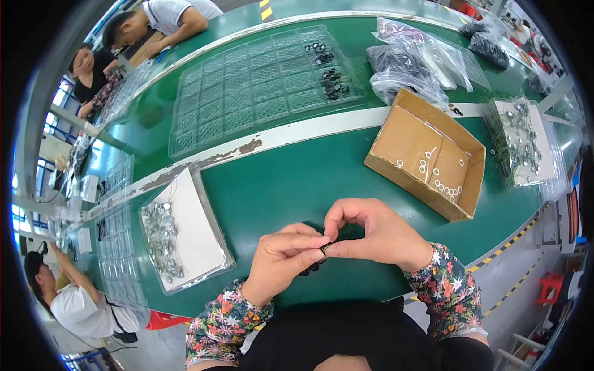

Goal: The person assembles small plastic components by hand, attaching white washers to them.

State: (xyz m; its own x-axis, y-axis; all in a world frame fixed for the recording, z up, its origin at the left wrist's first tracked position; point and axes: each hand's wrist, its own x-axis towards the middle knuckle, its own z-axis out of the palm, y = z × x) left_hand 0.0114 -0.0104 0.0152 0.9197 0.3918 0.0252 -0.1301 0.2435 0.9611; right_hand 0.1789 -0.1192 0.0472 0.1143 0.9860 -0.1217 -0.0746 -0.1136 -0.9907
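Observation:
My left hand and my right hand meet above the near edge of the green table. Their fingertips pinch a small black part between them; the fingers cover most of it, so its exact kind is hidden. Under the left fingers more small black parts show in part. To the right of my right hand sits an open cardboard box, tilted in view, with several small white rings lying inside.
Left stands a white pad with small shiny round pieces; a similar pad lies far right. Beyond the white ledge are a clear compartment tray, partly filled with black parts, and plastic bags. Co-workers sit at left.

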